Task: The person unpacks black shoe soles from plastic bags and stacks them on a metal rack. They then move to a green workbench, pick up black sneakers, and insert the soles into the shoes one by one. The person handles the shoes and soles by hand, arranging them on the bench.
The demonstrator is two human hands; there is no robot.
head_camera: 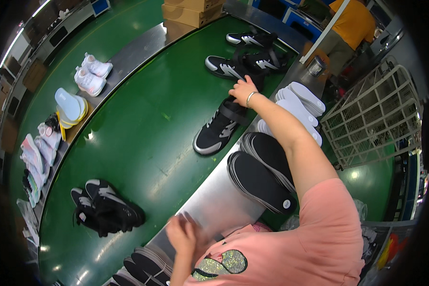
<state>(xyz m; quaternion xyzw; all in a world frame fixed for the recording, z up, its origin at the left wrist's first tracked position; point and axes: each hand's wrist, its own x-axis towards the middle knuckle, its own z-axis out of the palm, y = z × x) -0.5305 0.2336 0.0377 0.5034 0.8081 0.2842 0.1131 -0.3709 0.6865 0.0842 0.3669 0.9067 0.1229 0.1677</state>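
My right hand (243, 92) reaches across the green belt and grips the heel end of a black and silver strap sneaker (218, 125). The shoe's silver toe points back towards my lower left. Just beyond the hand, another black and silver sneaker (223, 66) lies among several similar shoes. My left hand (181, 232) hovers over the metal ledge (214, 189) by my body, its fingers apart and slightly blurred, with nothing seen in it. Nearest to my right forearm are stacked black insoles (259, 178) and stacked white insoles (296, 103), partly covered by the arm.
A pair of black sneakers (107, 207) stands on the green belt (146, 143) at lower left. White sneakers (91, 75) and light blue insoles (69, 105) line the far ledge. Cardboard boxes (193, 12) stand at the back. A wire rack (375, 118) is at right; a person in orange (354, 23) is beyond.
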